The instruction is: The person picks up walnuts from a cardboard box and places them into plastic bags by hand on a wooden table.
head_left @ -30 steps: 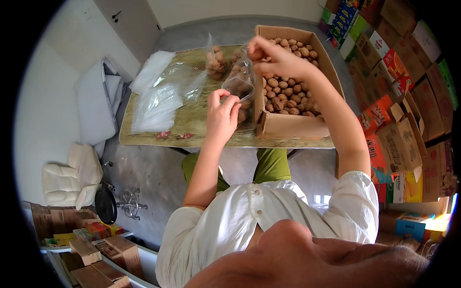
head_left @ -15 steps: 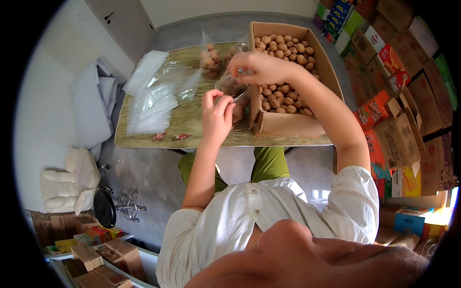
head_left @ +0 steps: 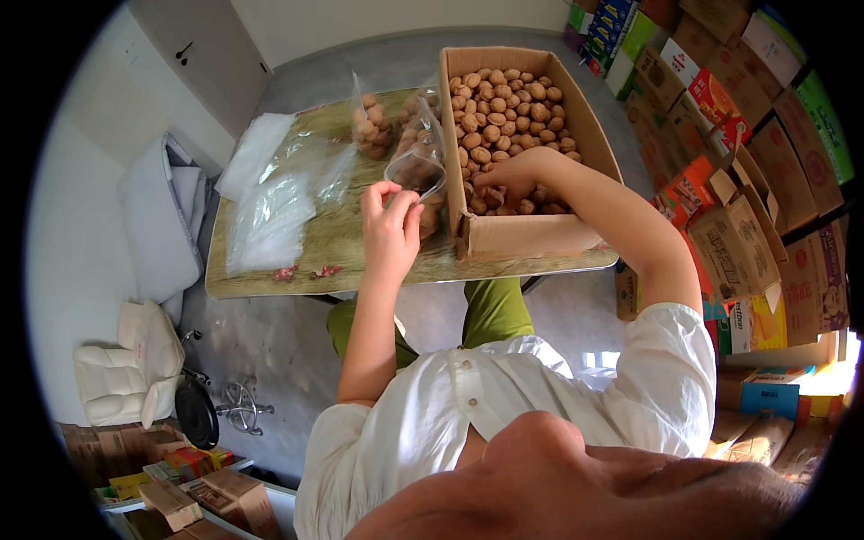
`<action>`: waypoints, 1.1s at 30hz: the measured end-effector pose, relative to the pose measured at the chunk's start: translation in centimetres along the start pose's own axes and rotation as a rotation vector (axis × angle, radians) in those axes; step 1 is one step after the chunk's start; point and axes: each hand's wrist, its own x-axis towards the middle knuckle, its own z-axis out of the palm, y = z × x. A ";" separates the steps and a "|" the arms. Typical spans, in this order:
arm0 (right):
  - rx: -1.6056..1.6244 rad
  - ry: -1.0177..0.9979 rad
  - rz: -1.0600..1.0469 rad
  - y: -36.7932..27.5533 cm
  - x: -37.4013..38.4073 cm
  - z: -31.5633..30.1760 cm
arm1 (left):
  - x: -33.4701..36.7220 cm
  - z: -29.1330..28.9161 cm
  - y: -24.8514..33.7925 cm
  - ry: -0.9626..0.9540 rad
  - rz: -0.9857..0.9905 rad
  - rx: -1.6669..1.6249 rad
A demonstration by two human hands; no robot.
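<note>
My left hand [head_left: 391, 225] pinches the rim of a clear plastic bag [head_left: 418, 171], holding its mouth open on the table. Walnuts show through the bag's side, though my fingers hide part of it. To the right, my right hand [head_left: 511, 178] reaches down into an open cardboard box [head_left: 531, 236] full of walnuts [head_left: 504, 108]. Its fingers curl round walnuts near the box's left wall, with the fingertips partly hidden among them. Behind the held bag stand another bag with walnuts [head_left: 423, 117] and an upright filled bag [head_left: 371, 126].
Flat clear plastic bags [head_left: 274, 220] lie in stacks on the left of the wood-patterned table [head_left: 360, 270]. Cartons [head_left: 738, 261] are piled along the right. A white chair [head_left: 126, 360] and a folded grey padded item [head_left: 162, 216] stand at the left.
My right hand has gone from above the bag's mouth down into the walnuts in the box. The left hand keeps its pinch on the bag. The whole view has shifted slightly.
</note>
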 end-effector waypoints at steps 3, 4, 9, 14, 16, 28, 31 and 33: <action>0.065 -0.122 0.051 0.4 0.4 0.0 | 0.0 0.1 0.2 -0.003 0.002 0.002; 0.066 -0.120 0.051 0.8 0.5 0.0 | 0.0 0.1 0.3 -0.004 -0.015 -0.019; 0.259 -0.177 0.069 -0.6 -0.1 -0.8 | 0.1 0.0 0.2 -0.012 0.002 0.010; 0.268 -0.159 0.021 0.7 0.5 0.0 | 0.4 0.0 0.6 -0.015 0.021 0.026; 0.244 -0.151 -0.002 0.3 0.5 -0.2 | 0.4 0.0 0.6 -0.013 -0.003 0.002; 0.330 0.633 -0.138 -2.6 -8.0 -7.5 | 0.4 -0.2 0.1 -0.005 -0.019 0.004; 0.277 0.695 -0.328 -5.7 -7.9 -9.0 | 0.6 0.0 0.3 -0.011 -0.014 0.007; 0.231 0.714 -0.400 -8.0 -5.8 -9.6 | 0.3 0.0 0.1 -0.008 -0.020 0.007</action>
